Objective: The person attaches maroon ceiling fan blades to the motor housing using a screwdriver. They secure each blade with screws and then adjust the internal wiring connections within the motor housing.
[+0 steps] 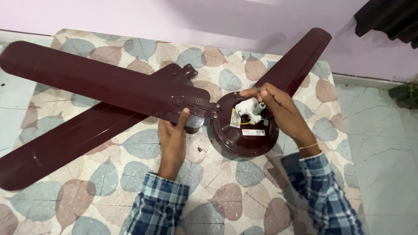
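The left hand (pixel 173 132) was clamped on the inner end of a long, glossy maroon metal fan blade (pixel 100 82), thumb on top. Just right of it, the right hand (pixel 274 102) pinched a small white plastic part (pixel 249 109) atop the round maroon motor housing (pixel 237 141). Everything lay on a leaf-patterned mat (pixel 244 187), with a small dark screw (pixel 200 149) between the hands.

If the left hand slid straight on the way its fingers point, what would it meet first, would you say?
The left hand already touches the upper fan blade; beyond the blade, likely only the leaf-patterned cloth, though depth is unclear.
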